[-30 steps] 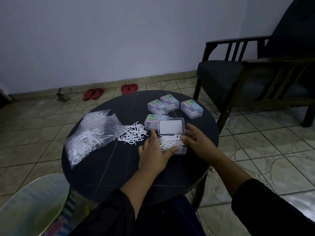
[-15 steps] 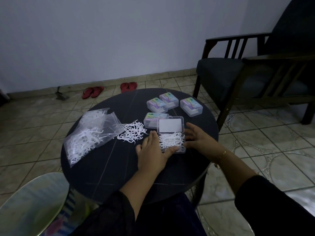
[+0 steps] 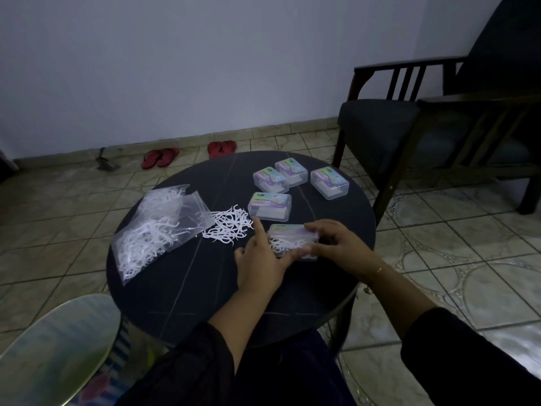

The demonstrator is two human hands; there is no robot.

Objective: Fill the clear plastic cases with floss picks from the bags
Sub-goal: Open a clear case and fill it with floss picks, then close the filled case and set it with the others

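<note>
I sit at a round dark table (image 3: pixel 181 288), both hands on the clear case (image 3: pixel 292 240) nearest me. Its lid lies down over a white tangle of floss picks, and I judge I am pressing it closed. My left hand (image 3: pixel 260 262) steadies the case's left side — its index finger points away from me, its thumb lies along the near edge, and its grip looks narrow though I cannot tell how firmly it holds. My right hand (image 3: pixel 336 244) curls over the case's right end, its grip holding lid and base together so nothing shifts.

Just beyond this case stands a closed case (image 3: pixel 269 206), and farther beyond it three more closed cases (image 3: pixel 295 175) sit grouped together, apparently filled and set aside. Left of my case lies a loose heap of picks (image 3: pixel 228 227), kept near for scooping. Farther left, a clear bag (image 3: pixel 159 227) holds many more — so work remains.
</note>
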